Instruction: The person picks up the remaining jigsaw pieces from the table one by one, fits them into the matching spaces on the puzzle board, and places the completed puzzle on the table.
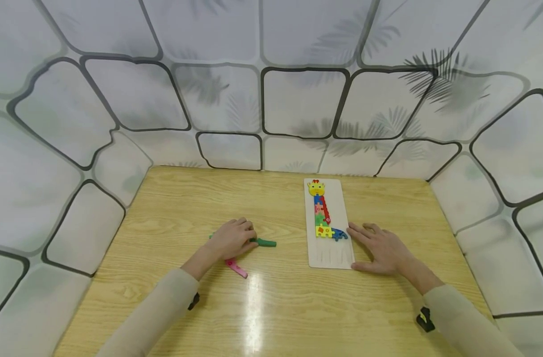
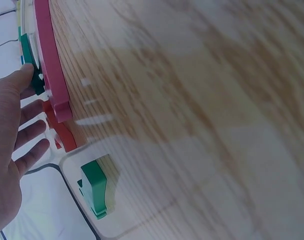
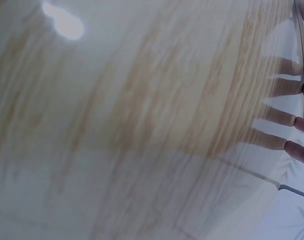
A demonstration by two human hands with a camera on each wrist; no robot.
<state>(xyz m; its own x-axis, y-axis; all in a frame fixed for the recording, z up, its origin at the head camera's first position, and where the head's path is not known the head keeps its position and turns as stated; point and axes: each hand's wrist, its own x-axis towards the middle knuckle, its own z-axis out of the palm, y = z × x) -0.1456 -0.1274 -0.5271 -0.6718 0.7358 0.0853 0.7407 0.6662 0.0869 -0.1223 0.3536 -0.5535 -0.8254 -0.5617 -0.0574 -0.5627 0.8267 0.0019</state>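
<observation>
In the head view, my left hand is left of the middle of the table. Its thumb and fingers pinch a long dark green puzzle piece, also seen against the thumb in the left wrist view. A pink puzzle piece lies just below that hand. Past the fingers, the left wrist view shows a red piece and another green piece. My right hand, fingers spread, rests at the right edge of a pale wooden board bearing a partly filled giraffe puzzle.
All of this is on a light wood-grain table. A pale wall covering with a stone pattern and leaf prints encloses the back and sides. Light glares off the front of the tabletop.
</observation>
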